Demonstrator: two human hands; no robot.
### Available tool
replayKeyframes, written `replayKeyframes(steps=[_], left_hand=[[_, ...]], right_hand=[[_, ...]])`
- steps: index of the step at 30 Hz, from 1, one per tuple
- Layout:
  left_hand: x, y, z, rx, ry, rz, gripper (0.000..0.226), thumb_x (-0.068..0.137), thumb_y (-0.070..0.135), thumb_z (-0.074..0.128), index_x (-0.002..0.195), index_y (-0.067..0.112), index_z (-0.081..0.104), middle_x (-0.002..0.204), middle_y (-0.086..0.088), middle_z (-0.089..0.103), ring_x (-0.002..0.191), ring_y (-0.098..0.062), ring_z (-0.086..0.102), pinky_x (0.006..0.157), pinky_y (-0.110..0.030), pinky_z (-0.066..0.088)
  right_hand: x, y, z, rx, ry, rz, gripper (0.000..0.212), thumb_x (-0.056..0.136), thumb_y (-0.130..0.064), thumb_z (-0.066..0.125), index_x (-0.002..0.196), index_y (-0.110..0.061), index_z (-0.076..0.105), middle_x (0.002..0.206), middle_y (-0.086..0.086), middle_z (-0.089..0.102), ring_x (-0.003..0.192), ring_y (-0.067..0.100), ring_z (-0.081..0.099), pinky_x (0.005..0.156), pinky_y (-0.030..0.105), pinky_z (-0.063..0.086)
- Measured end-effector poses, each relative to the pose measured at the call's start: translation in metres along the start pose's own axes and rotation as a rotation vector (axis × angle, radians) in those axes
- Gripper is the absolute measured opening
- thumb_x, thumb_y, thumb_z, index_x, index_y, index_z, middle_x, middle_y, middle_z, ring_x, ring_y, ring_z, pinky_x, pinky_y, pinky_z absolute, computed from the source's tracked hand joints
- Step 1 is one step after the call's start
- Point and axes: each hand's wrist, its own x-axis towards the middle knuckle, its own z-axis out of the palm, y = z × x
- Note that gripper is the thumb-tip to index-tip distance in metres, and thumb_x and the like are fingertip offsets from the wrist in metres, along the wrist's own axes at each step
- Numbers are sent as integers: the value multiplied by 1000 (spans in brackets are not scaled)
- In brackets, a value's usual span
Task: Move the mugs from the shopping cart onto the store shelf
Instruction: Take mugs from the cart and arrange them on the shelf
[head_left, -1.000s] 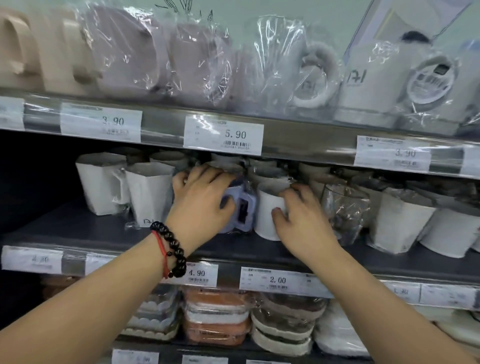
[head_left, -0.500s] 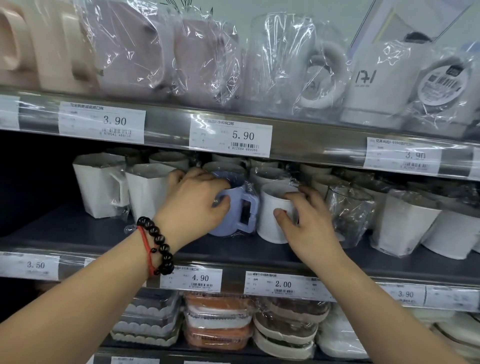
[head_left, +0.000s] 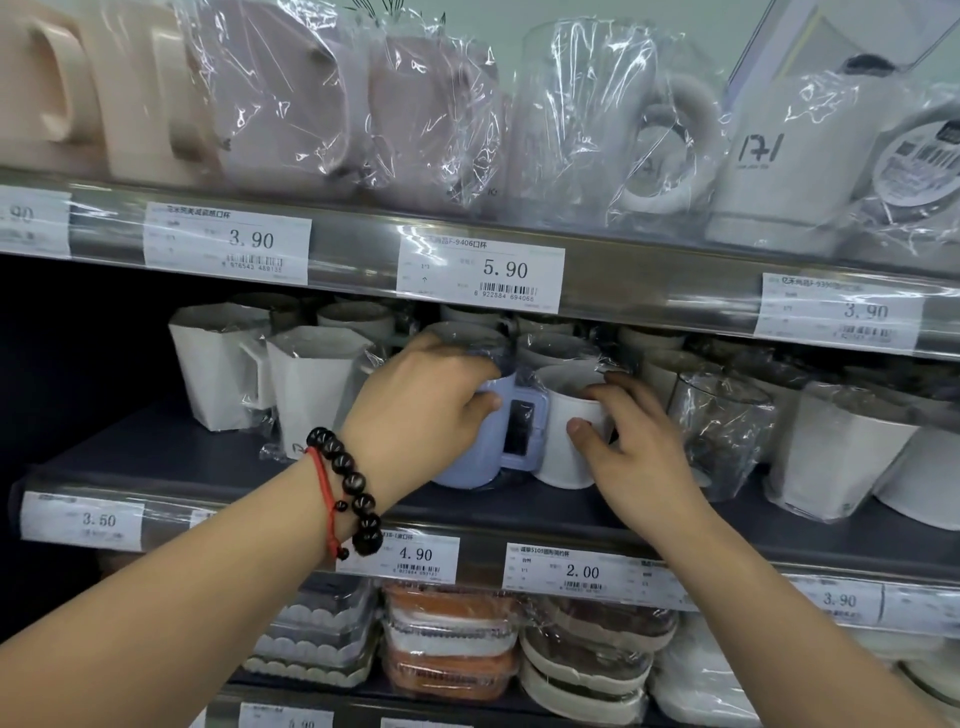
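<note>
A light blue mug (head_left: 478, 462) with a square handle stands on the dark middle shelf (head_left: 156, 457). My left hand (head_left: 421, 405), with a black bead bracelet and red cord at the wrist, is wrapped around its left side and rim. Right beside it stands a white mug (head_left: 563, 447) in clear plastic wrap. My right hand (head_left: 631, 447) grips the white mug's right side, thumb on its front. The shopping cart is out of view.
White angular mugs (head_left: 306, 389) stand left of my hands and wrapped white cups (head_left: 826, 457) to the right. The upper shelf (head_left: 358, 244) holds pink and white wrapped mugs close overhead. Stacked wrapped bowls (head_left: 449, 644) fill the lower shelf.
Both hands have drawn slightly toward the shelf's front with the two mugs. The blue mug shows more of its body and handle than before.
</note>
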Motion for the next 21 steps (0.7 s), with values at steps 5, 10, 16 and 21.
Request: replayKeyframes(steps=[5,10,16,21], left_hand=[[-1,-8,1,19,0,-65,19,90,33,58,103,23,69,103,2,68,108,-23,50,78,-33,46],[3,-8,4,86,-23,-128,24,92,37,54,111,27,66,109,2,67,112,-23,49,78,-32,44],[4,-5,13,40,37,-145,30,89,33,59,119,30,63,114,2,66,113,-25,50,76,-31,43],[-5,-1,14,-174,136,-81,48,81,27,69,126,24,57,117,-4,58,112,-24,50,81,-33,47]], right_hand=[[-2,0,-1,13,-7,18,26,90,-16,63,116,-20,62,123,-13,43,105,-11,36,92,5,25],[-3,1,1,-14,10,20,27,90,-17,64,117,-18,62,122,-14,40,107,-9,34,90,-7,16],[-4,0,2,-49,22,29,29,89,-18,65,118,-17,62,131,-2,47,121,12,43,101,13,25],[-7,-2,4,-94,48,30,36,88,-20,65,123,-21,57,138,1,43,126,21,43,101,23,30]])
